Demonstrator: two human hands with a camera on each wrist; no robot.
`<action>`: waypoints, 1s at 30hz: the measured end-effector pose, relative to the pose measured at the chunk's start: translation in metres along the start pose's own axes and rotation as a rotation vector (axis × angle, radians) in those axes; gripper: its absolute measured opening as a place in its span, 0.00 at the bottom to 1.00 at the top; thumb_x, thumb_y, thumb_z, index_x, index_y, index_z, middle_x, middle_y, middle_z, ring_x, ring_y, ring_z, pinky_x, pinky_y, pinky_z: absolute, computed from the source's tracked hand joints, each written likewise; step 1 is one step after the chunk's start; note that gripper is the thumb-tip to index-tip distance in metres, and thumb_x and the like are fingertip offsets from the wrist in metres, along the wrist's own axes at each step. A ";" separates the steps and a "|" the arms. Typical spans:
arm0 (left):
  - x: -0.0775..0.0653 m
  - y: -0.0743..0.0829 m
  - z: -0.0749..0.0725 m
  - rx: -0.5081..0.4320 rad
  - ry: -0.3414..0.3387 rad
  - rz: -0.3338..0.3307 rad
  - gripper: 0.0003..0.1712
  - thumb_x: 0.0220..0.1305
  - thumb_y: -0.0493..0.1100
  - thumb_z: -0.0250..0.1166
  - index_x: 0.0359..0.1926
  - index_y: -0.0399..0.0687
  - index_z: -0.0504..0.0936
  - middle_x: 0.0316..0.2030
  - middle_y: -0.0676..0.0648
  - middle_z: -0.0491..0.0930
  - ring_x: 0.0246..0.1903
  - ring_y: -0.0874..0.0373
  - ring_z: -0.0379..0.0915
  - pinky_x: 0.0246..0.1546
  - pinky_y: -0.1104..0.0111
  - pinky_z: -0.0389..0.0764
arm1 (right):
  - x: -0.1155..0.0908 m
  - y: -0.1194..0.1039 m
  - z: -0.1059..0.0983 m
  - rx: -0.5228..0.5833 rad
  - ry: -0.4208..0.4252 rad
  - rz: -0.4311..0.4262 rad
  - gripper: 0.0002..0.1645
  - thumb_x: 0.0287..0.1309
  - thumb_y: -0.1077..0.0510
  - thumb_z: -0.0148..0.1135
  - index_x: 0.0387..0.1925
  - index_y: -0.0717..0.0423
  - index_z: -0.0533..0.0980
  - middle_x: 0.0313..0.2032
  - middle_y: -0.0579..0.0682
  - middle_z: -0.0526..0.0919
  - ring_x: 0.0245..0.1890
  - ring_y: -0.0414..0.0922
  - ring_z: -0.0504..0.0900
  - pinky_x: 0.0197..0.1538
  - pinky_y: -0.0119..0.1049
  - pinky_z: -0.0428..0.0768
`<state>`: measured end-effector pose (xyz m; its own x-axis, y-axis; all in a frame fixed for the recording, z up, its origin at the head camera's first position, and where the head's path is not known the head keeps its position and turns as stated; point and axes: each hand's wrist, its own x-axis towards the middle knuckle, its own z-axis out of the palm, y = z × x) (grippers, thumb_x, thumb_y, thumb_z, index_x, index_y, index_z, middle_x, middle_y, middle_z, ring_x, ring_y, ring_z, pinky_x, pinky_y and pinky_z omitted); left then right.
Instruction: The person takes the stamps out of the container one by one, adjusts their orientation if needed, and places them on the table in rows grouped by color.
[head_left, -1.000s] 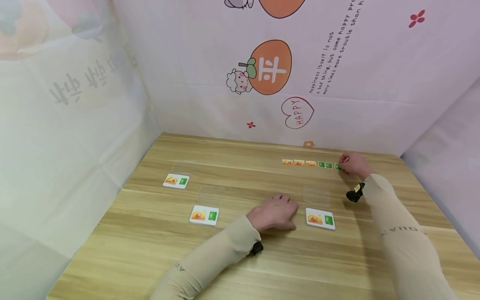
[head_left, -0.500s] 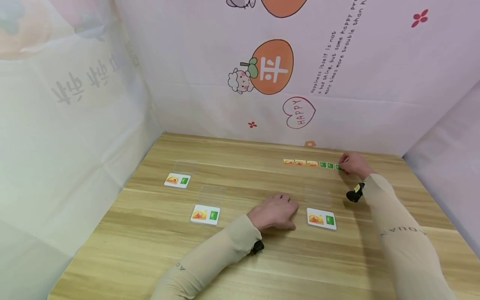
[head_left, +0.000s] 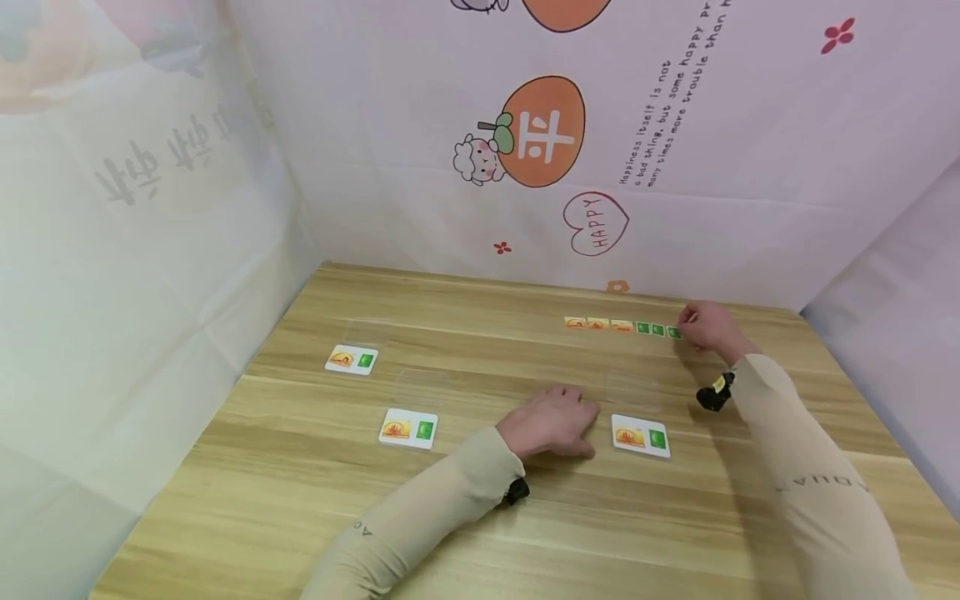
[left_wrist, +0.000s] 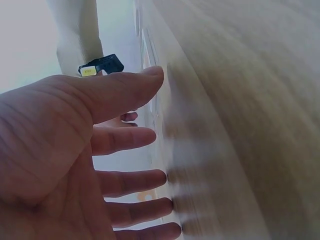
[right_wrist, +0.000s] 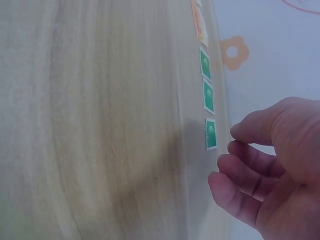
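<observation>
My right hand (head_left: 707, 326) hovers at the right end of a row of small stamp-like pieces near the table's back edge. In the right wrist view its fingers are loosely bent, thumb and forefinger tips close together with nothing visible between them. Beside them, apart, lies the last green stamp (right_wrist: 211, 134). Two more green stamps (right_wrist: 208, 97) and several orange picture stamps (head_left: 597, 323) continue the row leftward. My left hand (head_left: 553, 421) lies palm down mid-table, fingers spread and extended, fingertips (left_wrist: 159, 176) at the wood. Right of it is a white card (head_left: 640, 436) bearing an orange and a green stamp.
Two similar white cards lie at the left, one nearer (head_left: 408, 428) and one farther (head_left: 351, 359). Behind each card is a clear plastic piece (head_left: 422, 387). Printed fabric walls (head_left: 420, 217) border the back and sides of the wooden table (head_left: 300, 500).
My right hand has shifted slightly away from the last green stamp, and more of that stamp shows. The left hand stays almost where it was.
</observation>
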<state>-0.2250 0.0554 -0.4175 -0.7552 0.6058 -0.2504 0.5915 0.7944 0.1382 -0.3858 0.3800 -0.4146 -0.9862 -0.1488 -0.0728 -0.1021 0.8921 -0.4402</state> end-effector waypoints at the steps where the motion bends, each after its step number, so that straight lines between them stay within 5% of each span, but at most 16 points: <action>1: 0.001 0.000 0.000 -0.003 0.000 0.001 0.35 0.63 0.65 0.62 0.68 0.64 0.68 0.68 0.53 0.67 0.69 0.55 0.62 0.67 0.61 0.67 | -0.001 -0.001 0.000 0.002 -0.004 -0.007 0.12 0.61 0.62 0.52 0.41 0.69 0.73 0.38 0.67 0.79 0.22 0.46 0.79 0.27 0.42 0.82; 13: 0.005 -0.002 -0.004 0.018 0.041 0.037 0.37 0.64 0.63 0.61 0.71 0.61 0.65 0.66 0.50 0.68 0.64 0.54 0.66 0.64 0.62 0.71 | -0.019 -0.015 -0.002 0.007 -0.046 -0.027 0.16 0.68 0.57 0.52 0.45 0.68 0.72 0.42 0.69 0.79 0.28 0.48 0.79 0.31 0.43 0.83; 30: 0.015 0.000 -0.008 -0.013 0.066 0.076 0.35 0.65 0.62 0.61 0.71 0.63 0.64 0.65 0.51 0.70 0.63 0.55 0.68 0.59 0.61 0.74 | -0.047 -0.047 0.010 -0.026 0.001 -0.120 0.18 0.68 0.54 0.55 0.49 0.65 0.76 0.43 0.68 0.81 0.32 0.49 0.81 0.29 0.38 0.80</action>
<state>-0.2388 0.0652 -0.4137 -0.7256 0.6655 -0.1750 0.6443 0.7464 0.1670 -0.3336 0.3403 -0.3994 -0.9667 -0.2550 -0.0199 -0.2230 0.8784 -0.4228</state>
